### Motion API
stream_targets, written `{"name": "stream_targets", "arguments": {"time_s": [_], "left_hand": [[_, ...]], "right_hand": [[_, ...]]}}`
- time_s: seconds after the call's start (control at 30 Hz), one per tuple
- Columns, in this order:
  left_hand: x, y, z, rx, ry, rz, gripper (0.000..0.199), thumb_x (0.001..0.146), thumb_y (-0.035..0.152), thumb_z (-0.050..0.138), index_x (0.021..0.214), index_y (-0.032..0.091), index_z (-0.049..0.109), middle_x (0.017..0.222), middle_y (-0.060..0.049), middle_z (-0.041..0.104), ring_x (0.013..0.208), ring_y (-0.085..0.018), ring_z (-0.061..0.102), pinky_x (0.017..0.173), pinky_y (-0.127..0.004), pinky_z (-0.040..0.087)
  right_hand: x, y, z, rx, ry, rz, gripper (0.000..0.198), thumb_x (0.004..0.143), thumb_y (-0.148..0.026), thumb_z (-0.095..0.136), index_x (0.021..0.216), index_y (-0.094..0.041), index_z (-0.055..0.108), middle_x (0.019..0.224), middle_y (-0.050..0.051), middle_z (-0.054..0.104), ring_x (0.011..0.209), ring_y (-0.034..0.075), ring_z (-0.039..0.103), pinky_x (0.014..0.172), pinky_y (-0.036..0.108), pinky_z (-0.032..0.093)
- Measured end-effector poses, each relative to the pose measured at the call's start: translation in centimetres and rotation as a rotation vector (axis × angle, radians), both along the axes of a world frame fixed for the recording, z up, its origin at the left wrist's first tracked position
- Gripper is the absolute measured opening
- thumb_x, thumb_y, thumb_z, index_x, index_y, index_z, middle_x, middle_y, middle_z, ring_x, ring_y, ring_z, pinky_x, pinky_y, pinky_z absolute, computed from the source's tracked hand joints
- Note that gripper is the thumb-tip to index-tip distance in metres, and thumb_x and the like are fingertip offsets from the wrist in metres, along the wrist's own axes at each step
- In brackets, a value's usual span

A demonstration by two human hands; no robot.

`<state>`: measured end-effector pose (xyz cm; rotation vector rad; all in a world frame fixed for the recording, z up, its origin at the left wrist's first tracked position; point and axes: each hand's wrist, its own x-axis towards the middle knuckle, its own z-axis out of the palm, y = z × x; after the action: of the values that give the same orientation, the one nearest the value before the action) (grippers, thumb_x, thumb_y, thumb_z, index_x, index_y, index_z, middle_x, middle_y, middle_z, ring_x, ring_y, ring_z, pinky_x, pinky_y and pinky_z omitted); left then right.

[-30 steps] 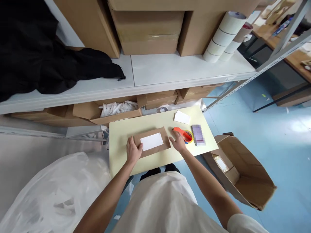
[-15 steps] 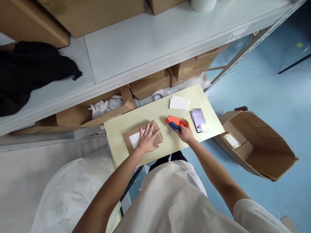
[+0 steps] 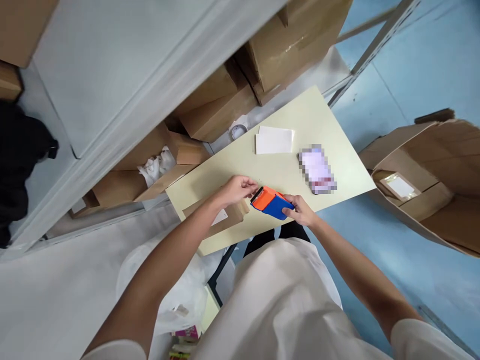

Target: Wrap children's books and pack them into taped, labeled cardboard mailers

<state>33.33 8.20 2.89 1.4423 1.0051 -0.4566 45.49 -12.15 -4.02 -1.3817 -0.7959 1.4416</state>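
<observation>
My right hand grips an orange and blue tape dispenser, holding it raised over the table. Its dark toothed edge points left, toward my left hand. The fingers of that hand are curled and pinched together right at the dispenser's front end; whatever lies between them is too small to make out. Beneath my left wrist and forearm, a closed cardboard box with a white label lies flat on the pale yellow table. Part of the box is covered by the arm.
White paper slips and a phone lie farther along the table. Behind it, a grey shelf holds cardboard boxes and a tape roll. A large open carton stands on the blue floor at right.
My left hand has lifted off the box and come to the dispenser's front end, its fingers now drawn together. The dispenser has been raised and turned in my right hand. The view has rotated.
</observation>
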Motion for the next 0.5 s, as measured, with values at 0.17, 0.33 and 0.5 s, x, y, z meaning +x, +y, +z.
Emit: {"name": "stream_targets", "arguments": {"time_s": [0.17, 0.33, 0.5], "left_hand": [[0.9, 2.5, -1.5, 0.219, 0.169, -0.255, 0.038, 0.07, 0.047, 0.066, 0.083, 0.011, 0.069, 0.065, -0.004, 0.066, 0.062, -0.015, 0.061, 0.059, -0.025, 0.046], [0.6, 4.7, -2.8, 0.498, 0.43, -0.717, 0.022, 0.071, 0.037, 0.063, 0.07, 0.016, 0.069, 0.062, -0.003, 0.065, 0.062, -0.016, 0.061, 0.064, -0.027, 0.046], [0.6, 3.1, -4.5, 0.614, 0.504, -1.332, 0.012, 0.073, 0.019, 0.059, 0.074, 0.015, 0.07, 0.073, -0.008, 0.066, 0.08, -0.024, 0.063, 0.076, -0.034, 0.044]], "right_hand": [[-1.1, 0.3, -1.5, -0.25, 0.316, -0.189, 0.051, 0.073, -0.065, 0.055, 0.07, -0.014, 0.061, 0.057, 0.0, 0.056, 0.051, 0.012, 0.048, 0.05, 0.024, 0.038], [-5.1, -3.0, -3.3, -0.528, 0.703, -0.222, 0.046, 0.073, -0.06, 0.061, 0.07, -0.014, 0.066, 0.061, 0.003, 0.066, 0.053, 0.014, 0.057, 0.052, 0.026, 0.046], [-11.0, -4.5, -4.5, -0.604, 0.874, -0.263, 0.041, 0.075, -0.054, 0.063, 0.088, -0.016, 0.07, 0.077, 0.005, 0.072, 0.065, 0.016, 0.065, 0.06, 0.027, 0.052]]}}
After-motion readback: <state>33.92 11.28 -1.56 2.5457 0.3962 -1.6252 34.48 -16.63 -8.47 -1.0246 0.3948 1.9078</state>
